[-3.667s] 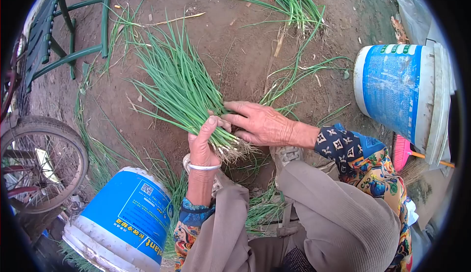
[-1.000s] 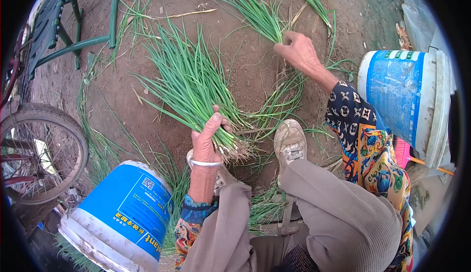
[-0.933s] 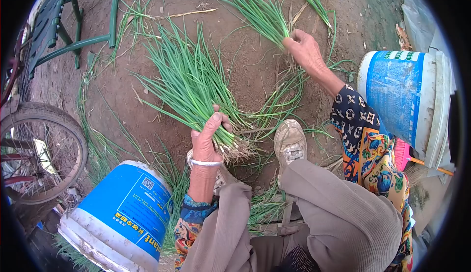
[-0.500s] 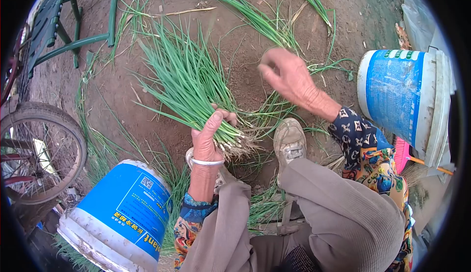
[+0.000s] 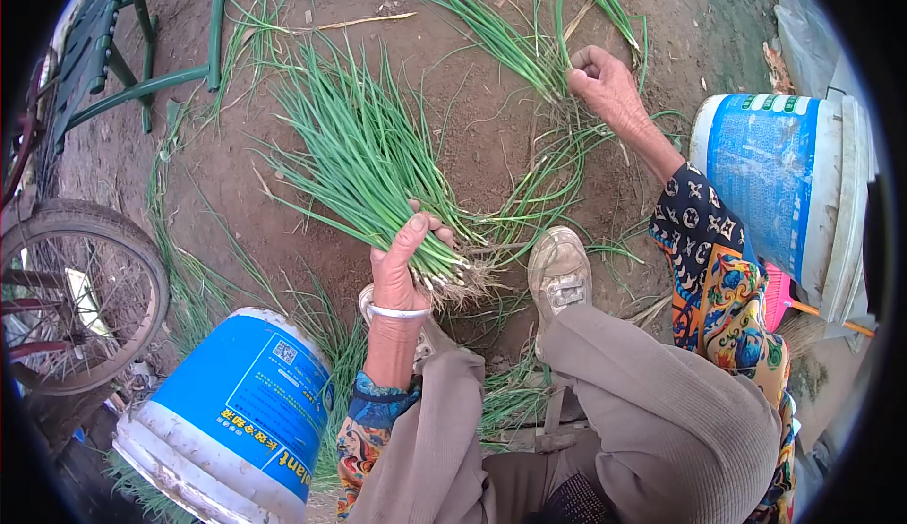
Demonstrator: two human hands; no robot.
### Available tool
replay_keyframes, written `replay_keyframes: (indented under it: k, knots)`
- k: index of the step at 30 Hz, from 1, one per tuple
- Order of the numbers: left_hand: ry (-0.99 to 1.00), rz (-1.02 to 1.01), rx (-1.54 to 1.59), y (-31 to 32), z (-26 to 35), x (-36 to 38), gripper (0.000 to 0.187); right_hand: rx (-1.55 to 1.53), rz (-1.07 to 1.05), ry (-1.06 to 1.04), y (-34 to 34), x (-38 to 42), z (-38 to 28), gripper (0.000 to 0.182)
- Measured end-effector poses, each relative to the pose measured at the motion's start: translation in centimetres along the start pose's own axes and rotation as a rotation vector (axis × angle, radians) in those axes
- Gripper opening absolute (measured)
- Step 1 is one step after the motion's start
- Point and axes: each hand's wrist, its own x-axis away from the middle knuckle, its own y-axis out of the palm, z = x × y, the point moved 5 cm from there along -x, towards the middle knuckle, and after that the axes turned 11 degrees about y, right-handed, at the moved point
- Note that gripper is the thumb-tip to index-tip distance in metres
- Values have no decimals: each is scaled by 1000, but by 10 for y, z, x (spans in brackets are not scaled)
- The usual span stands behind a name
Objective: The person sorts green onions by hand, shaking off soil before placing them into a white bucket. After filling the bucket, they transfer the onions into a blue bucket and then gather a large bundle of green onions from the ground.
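Your left hand clasps the green bunch. Your right hand pinches a stalk; loose stalks slant up-left beside it

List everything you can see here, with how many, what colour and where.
Held spring onions: one bunch, green with white ends, centre
Other spring onions: many, green, scattered on the ground
Buckets: two, blue and white, lower left and right
Metal-framed seat: one, green, upper left
Bicycle wheel: one, dark tyre, left edge
Pink object: one, beside the right bucket
Plastic sheet: one, greyish, upper right
Ground: brown soil, throughout
Shoes: two, beige, lower centre
Bracelet: one, whitish, left wrist
Trousers: one pair, brown-grey, bottom
Sleeves: two, multicoloured, lower left and right
Left hand: one, centre, gripping the bunch
Right hand: one, upper right, pinching a stalk
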Motion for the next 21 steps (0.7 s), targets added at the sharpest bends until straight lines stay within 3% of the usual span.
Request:
replay_keyframes:
  k: [4,7,10,13,17,21]
  knots:
    - [-8,-8,-24,3,-2,1,32,308,16,-95,18,3,-14,31]
    - [-17,4,-3,2,-2,1,32,367,-76,-53,22,-3,-17,31]
    - [-23,20,8,0,-1,1,33,199,-127,-30,11,1,-24,32]
    - [-7,41,6,0,-2,0,34,-108,-75,-153,7,2,-19,33]
    - [7,41,7,4,-2,-1,35,20,-39,-33,9,-2,-8,26]
    - [11,39,-5,3,-3,-1,35,238,-71,-90,19,10,-23,34]
